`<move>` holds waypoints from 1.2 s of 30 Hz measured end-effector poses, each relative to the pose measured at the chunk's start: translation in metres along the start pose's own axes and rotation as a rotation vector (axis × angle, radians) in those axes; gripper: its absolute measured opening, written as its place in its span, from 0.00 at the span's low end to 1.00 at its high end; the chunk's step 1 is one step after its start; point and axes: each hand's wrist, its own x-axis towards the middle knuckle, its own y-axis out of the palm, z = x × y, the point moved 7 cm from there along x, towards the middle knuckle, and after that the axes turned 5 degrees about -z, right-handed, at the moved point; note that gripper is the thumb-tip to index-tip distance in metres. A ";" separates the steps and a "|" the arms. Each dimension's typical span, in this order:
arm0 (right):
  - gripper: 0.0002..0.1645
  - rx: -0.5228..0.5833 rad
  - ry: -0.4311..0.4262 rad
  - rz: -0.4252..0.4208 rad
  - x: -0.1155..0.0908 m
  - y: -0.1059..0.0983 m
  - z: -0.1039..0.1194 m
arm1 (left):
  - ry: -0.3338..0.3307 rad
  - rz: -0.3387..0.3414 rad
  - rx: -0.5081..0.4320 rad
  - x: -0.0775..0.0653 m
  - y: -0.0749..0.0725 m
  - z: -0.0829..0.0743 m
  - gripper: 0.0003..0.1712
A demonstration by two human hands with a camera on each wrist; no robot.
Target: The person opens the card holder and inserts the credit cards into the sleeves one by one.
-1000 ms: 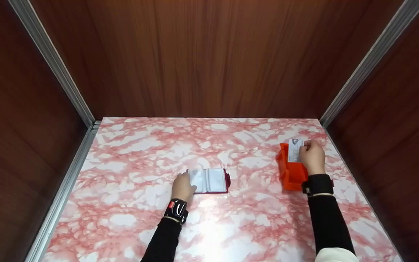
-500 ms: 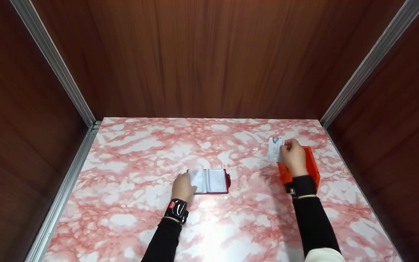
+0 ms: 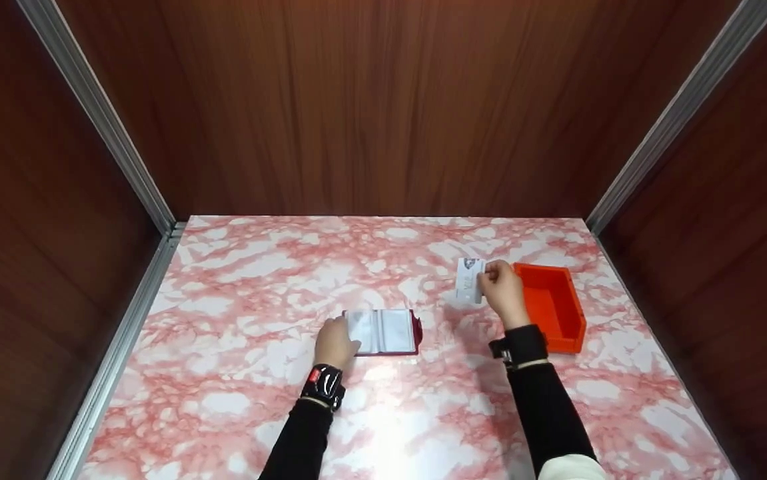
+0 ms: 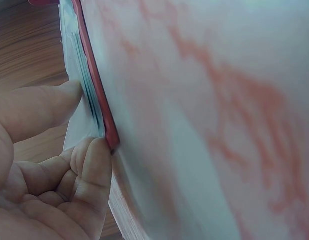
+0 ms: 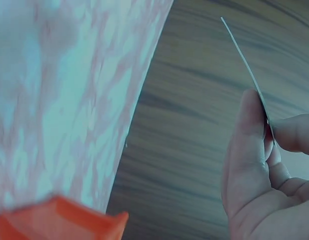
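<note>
A small red card holder [image 3: 398, 331] lies spread on the table, its clear plastic sleeves facing up and a red clasp tab at its right side. My left hand [image 3: 335, 343] holds it at the left edge; in the left wrist view the thumb [image 4: 49, 107] rests on the stacked sleeves [image 4: 84, 75] and the curled fingers meet the red cover's [image 4: 97, 80] corner. Up between thumb and fingers of my right hand [image 3: 504, 290] is a white card [image 3: 469, 280] with grey lettering and a dark picture. In the right wrist view the card [image 5: 243, 59] shows edge-on.
An orange bin [image 3: 552, 307] stands on the right of the table, just beyond my right hand. The pink-and-white marbled table [image 3: 236, 287] is closed in by dark wood-grain panels [image 3: 356, 107] at the back and both sides, with metal rails [image 3: 103, 113] in the corners.
My right hand has carried the white card leftward from above the orange bin to the table area left of it. The left hand and card holder have stayed in place.
</note>
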 end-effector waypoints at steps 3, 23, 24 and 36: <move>0.09 0.013 0.004 0.013 -0.003 0.010 0.002 | -0.003 0.001 -0.003 0.000 0.000 0.001 0.25; 0.05 0.093 0.010 0.063 -0.026 0.057 0.012 | 0.009 -0.019 -0.011 0.000 -0.001 0.000 0.24; 0.05 0.096 0.006 0.066 -0.027 0.059 0.011 | 0.010 -0.019 -0.014 0.000 -0.001 0.000 0.25; 0.05 0.093 0.017 0.101 -0.038 0.080 0.011 | -0.008 0.004 -0.014 0.000 -0.001 0.000 0.26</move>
